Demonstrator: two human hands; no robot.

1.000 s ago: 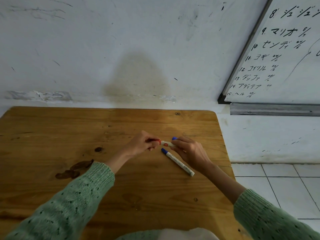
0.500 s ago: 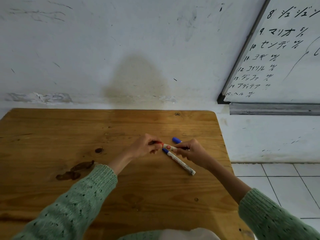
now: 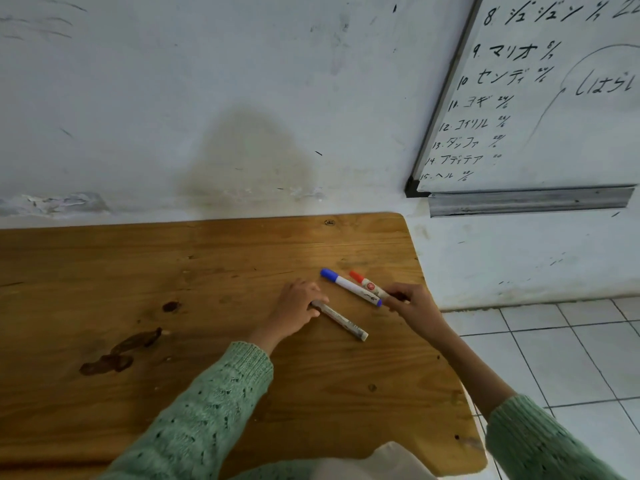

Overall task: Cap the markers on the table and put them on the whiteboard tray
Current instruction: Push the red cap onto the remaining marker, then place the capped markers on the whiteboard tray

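Observation:
Three markers lie on the wooden table (image 3: 173,271) near its right edge. A blue-capped marker (image 3: 346,284) and a red-capped marker (image 3: 367,285) rest side by side, slanting down to the right. My right hand (image 3: 414,308) pinches the red marker's lower end. A third white marker (image 3: 343,322) lies just below them. My left hand (image 3: 298,308) closes its fingers over that marker's upper end, which hides its tip. The grey whiteboard tray (image 3: 526,202) hangs on the wall to the upper right, under the whiteboard (image 3: 554,126).
The table's back edge meets a stained white wall. Its right edge drops to a white tiled floor (image 3: 571,358) below the tray. Dark stains (image 3: 117,355) mark the wood at the left. A pale cloth (image 3: 374,462) shows at the bottom edge.
Both hands held the red marker together before. The red marker now lies beside the blue-capped one, and my left hand has dropped onto the third marker.

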